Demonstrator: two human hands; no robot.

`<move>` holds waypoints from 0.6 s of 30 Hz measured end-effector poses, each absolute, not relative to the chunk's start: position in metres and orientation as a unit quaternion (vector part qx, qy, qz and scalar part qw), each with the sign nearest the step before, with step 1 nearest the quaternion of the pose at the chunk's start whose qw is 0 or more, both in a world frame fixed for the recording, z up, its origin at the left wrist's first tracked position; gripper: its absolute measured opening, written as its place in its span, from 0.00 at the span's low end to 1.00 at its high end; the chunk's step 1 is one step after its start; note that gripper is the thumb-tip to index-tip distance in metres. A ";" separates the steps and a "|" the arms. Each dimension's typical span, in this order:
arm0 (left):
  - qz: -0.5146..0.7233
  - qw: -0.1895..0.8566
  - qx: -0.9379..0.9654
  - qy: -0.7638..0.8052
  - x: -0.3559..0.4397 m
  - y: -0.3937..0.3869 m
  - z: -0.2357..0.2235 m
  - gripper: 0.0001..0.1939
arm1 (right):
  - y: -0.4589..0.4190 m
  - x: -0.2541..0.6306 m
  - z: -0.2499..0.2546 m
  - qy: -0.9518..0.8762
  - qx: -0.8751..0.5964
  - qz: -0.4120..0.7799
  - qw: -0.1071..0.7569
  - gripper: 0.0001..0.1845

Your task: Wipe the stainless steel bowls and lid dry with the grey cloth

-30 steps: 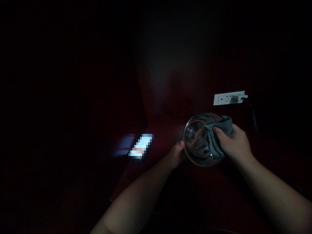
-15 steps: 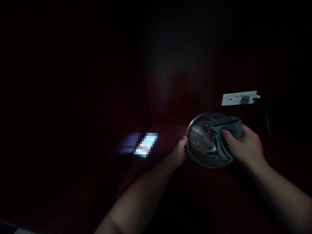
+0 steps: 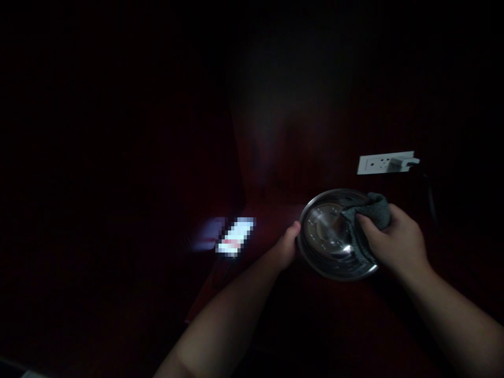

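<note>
A shiny round metal bowl [image 3: 325, 231] is tilted so that its inside faces me. My left hand [image 3: 288, 248] grips its left side, the thumb at the rim and the other fingers hidden behind. Over the right rim lies a grey-green cloth [image 3: 364, 231], bunched up and partly inside the bowl. My right hand [image 3: 397, 239] is closed on that cloth and presses it to the bowl's right side, thumb on the inner side. Its remaining fingers are out of sight behind the cloth and rim.
A lit phone [image 3: 236, 236], its screen blurred out, lies left of the bowl on a dark red surface [image 3: 205, 296]. On the wall at right is a white power socket [image 3: 378, 163] with a plug [image 3: 403, 164] and a dark cord. Most surroundings are too dark to make out.
The view has shifted, moving the phone and socket rightward in the picture. The bowl's tilt has changed slightly, and the cloth has moved a little along its right rim. Both hands keep their grip.
</note>
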State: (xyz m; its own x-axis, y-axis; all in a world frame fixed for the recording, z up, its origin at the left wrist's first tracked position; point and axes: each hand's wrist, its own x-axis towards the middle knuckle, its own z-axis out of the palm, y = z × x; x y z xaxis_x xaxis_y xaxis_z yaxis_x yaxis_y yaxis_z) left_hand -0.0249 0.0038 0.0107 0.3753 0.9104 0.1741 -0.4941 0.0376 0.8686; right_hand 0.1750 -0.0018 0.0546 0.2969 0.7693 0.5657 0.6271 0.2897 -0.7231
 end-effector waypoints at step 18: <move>0.469 0.693 0.498 0.230 -0.035 0.004 0.019 0.36 | -0.005 0.176 0.059 -0.618 -0.581 0.017 0.529 0.12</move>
State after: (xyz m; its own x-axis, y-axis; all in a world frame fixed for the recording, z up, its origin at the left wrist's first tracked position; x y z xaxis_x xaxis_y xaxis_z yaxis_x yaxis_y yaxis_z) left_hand -0.0348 0.0036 0.0185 0.4544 0.8783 0.1489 -0.4213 0.0647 0.9046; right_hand 0.1757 -0.0050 0.0589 0.2345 0.7367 0.6342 0.7008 0.3241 -0.6355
